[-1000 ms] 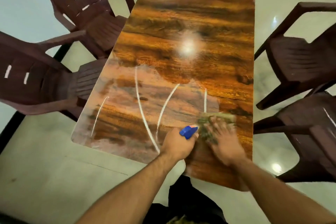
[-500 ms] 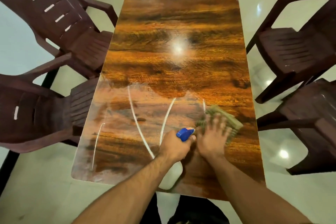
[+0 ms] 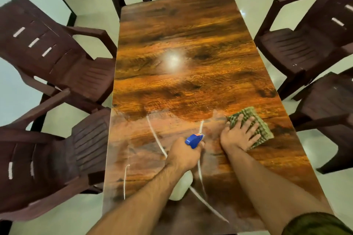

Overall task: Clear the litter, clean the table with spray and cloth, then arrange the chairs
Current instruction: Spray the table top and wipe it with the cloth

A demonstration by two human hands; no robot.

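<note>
Cloth [image 3: 256, 126], green and folded, lies flat on the wooden table [image 3: 191, 34] under the right hand [image 3: 239, 134], whose straight, spread fingers press down on it. Just beside it, the left hand [image 3: 182, 155] is curled round the neck of a white spray bottle [image 3: 181, 187] with a blue trigger head. No label is readable.
</note>
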